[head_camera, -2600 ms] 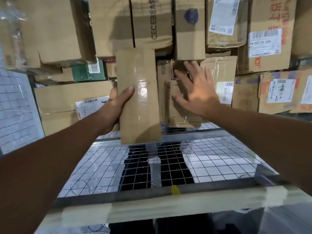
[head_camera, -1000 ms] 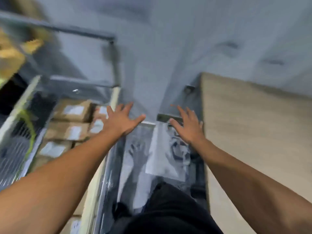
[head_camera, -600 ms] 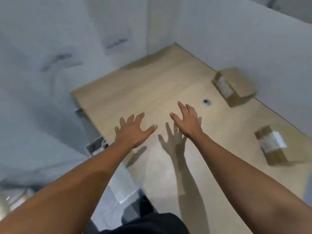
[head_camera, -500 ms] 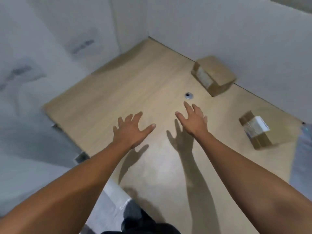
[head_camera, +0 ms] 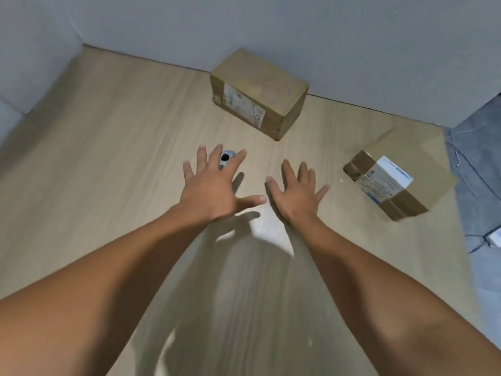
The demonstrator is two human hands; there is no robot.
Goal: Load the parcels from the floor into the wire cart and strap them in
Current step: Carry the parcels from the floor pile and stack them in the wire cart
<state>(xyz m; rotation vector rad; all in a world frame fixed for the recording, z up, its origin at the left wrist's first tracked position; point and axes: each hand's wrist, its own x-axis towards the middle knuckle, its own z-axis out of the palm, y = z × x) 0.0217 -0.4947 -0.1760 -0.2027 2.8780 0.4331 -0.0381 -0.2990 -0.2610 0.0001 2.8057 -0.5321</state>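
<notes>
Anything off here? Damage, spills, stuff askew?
No spill or clear damage. The far parcel sits by the wall, the near parcel skewed beside grey cloth at right. One oddity: a small round grey thing with a dark centre on the floor, partly behind fingers of the left hand; unclear what it is.

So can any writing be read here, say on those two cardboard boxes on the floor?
No text here reads clearly.
On the far box, the side label: printed, but too blurred to read.
On the right-hand box, the white label with a blue band: lines of print, too blurred to read.
Nothing else in view shows writing.
</notes>
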